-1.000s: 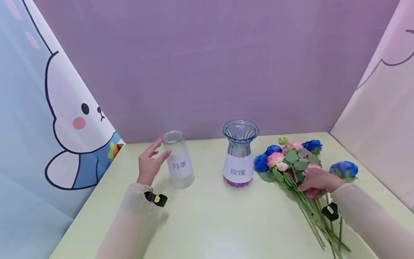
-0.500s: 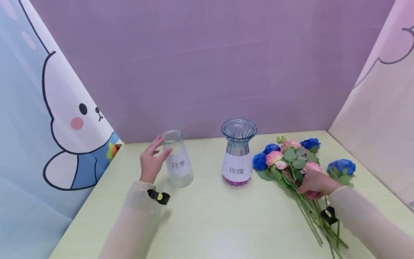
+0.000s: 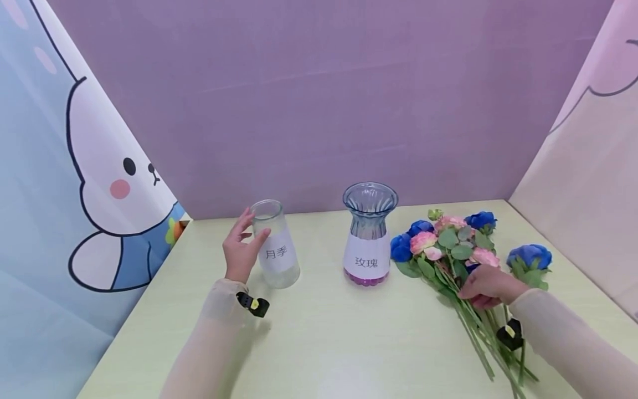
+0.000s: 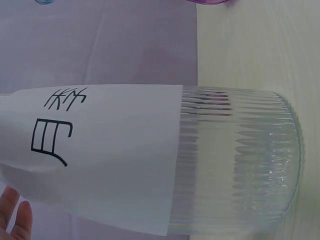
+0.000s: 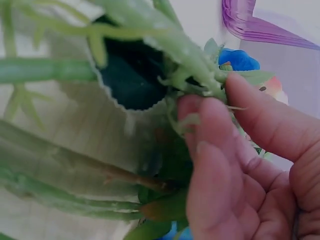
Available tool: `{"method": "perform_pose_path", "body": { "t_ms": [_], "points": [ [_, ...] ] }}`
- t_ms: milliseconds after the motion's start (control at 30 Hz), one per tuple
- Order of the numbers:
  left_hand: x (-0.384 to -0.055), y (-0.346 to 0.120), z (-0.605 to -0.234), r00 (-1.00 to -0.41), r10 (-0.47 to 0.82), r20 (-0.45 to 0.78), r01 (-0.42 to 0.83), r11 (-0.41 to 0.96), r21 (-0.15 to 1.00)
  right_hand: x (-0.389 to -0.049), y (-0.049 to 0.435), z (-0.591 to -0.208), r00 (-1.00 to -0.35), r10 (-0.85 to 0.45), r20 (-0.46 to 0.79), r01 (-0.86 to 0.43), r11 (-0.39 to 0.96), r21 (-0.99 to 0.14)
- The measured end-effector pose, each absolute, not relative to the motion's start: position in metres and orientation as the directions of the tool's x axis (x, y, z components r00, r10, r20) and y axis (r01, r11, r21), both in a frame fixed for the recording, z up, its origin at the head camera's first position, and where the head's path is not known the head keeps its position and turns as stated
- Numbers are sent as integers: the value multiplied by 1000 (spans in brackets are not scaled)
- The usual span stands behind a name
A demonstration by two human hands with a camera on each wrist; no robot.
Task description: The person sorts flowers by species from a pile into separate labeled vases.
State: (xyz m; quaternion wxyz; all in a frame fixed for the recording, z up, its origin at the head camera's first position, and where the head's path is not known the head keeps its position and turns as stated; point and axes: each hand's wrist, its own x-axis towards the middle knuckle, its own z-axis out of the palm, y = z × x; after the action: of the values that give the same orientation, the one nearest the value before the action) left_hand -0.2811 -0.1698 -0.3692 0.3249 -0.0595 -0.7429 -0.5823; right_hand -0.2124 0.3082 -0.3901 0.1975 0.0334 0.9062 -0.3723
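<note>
My left hand (image 3: 240, 255) is beside a clear glass vase (image 3: 281, 277) with a white paper label, its fingers relaxed and its thumb overlapping the vase's near side. In the left wrist view the ribbed vase (image 4: 260, 165) fills the middle, with my fingertips (image 4: 21, 220) near its lower left; contact cannot be made out. Over at the right, my right hand (image 3: 490, 285) pinches a green flower stem between thumb and fingers. That stem (image 5: 192, 60) shows close up in the right wrist view. Pink flowers (image 3: 423, 242) and blue flowers (image 3: 401, 247) lie around this hand.
A blue-tinted glass vase (image 3: 370, 227) with a flared rim, a white label and a purple base stands between the hands. A separate blue flower (image 3: 529, 256) lies right of the bunch. A purple backdrop (image 3: 319, 111) stands behind the pale table (image 3: 319, 343).
My left hand has shifted slightly right, closer to the clear vase. The right hand stays at the stems, and a bit of dark blue now shows just above it.
</note>
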Motion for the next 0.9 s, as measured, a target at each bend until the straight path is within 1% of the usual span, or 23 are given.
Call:
{"method": "perform_pose_path", "body": {
  "t_ms": [200, 400, 467, 633, 800, 900],
  "points": [
    [-281, -171, -369, -779, -268, 567, 476, 337, 812, -214, 311, -390, -920, -121, -372, 176, 721, -671],
    [-281, -172, -367, -781, -248, 573, 482, 343, 806, -215, 314, -392, -916, -184, -356, 168, 632, -757],
    [-281, -173, -367, -777, -245, 581, 488, 349, 800, -216, 313, -393, -914, -186, -360, 182, 603, -776],
    [-281, -173, -368, -771, -240, 590, 493, 363, 791, -214, 309, -394, -913, -188, -363, 197, 575, -794],
    [-282, -173, -369, -779, -239, 580, 481, 366, 797, -212, 304, -392, -901, -235, -365, 192, 538, -821],
    [-282, -173, -370, -777, -239, 582, 478, 377, 793, -211, 302, -392, -898, -247, -363, 183, 542, -820]
  ]
}}
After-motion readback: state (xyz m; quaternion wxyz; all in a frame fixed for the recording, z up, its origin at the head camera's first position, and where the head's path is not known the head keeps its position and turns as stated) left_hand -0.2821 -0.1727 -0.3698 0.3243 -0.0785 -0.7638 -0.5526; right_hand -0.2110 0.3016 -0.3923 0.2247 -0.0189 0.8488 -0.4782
